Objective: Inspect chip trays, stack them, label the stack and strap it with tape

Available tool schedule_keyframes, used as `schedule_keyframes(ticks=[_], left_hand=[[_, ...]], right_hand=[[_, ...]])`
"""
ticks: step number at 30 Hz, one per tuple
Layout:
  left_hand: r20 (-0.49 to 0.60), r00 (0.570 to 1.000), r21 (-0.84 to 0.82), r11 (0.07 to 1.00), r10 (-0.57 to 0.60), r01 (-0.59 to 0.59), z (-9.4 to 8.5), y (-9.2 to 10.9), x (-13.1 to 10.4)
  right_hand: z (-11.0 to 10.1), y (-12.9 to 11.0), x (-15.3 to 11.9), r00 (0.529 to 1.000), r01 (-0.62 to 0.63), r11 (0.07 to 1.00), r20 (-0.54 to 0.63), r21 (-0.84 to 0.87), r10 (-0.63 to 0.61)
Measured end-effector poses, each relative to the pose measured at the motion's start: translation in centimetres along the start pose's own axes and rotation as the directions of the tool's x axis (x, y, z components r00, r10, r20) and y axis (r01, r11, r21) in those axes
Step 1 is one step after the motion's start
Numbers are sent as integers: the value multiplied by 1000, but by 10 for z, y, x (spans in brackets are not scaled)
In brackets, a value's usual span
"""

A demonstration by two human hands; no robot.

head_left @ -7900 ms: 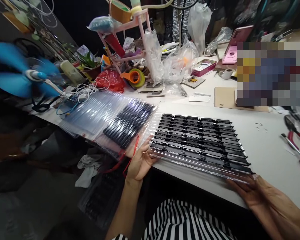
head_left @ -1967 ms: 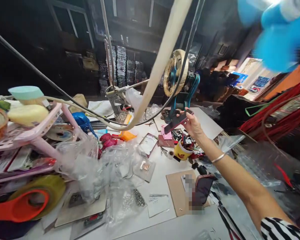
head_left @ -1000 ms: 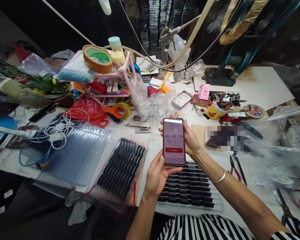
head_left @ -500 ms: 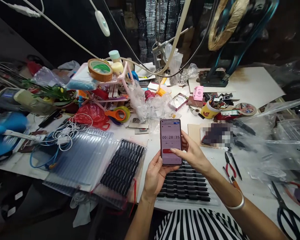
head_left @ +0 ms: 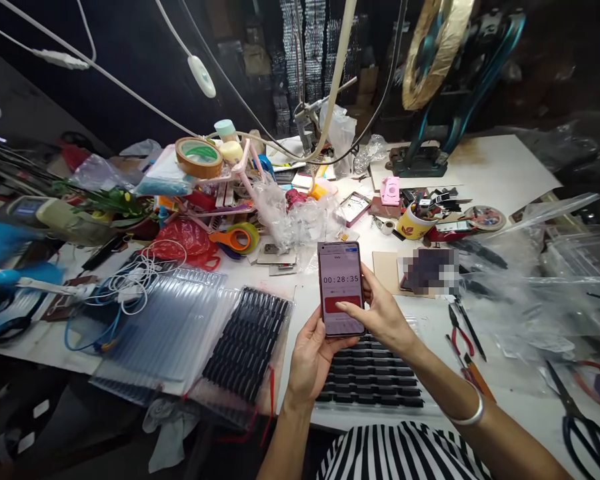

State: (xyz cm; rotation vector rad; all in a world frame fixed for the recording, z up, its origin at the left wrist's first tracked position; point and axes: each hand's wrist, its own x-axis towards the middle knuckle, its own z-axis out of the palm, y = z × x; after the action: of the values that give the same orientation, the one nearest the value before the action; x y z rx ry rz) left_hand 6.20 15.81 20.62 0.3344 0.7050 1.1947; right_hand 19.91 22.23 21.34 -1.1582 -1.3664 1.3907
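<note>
A smartphone (head_left: 341,313) is held upright over the table in both hands, its screen facing me with a timer reading 00:28:35 and a red button. My left hand (head_left: 310,357) is closed around the phone's lower left corner and bottom edge. Along the right edge, my right hand (head_left: 387,313) grips it, the thumb lying over the red button. Under the phone and hands lies a clear tray of black strip-like parts (head_left: 373,383), partly hidden. To the left sits another tray of black parts (head_left: 247,340).
Clear ribbed plastic trays (head_left: 155,333) lie left, with a tangled white cable (head_left: 135,273) on them. Pliers (head_left: 460,337) and black scissors (head_left: 583,420) lie right. A hand press (head_left: 425,157) stands behind a yellow cup (head_left: 414,223). Cables (head_left: 337,73) hang overhead.
The red button on the phone screen looks larger than before, and the time reading is the same. My view has shifted slightly; both hands keep their hold on the smartphone.
</note>
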Motion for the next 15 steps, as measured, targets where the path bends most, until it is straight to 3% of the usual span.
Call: schedule_keyframes(ticks=[15], left_hand=[[-1, 1000, -3, 1000, -15, 15, 2, 0, 6]], right_hand=[[-3, -1, 4, 1000, 29, 1000, -2, -8, -29]])
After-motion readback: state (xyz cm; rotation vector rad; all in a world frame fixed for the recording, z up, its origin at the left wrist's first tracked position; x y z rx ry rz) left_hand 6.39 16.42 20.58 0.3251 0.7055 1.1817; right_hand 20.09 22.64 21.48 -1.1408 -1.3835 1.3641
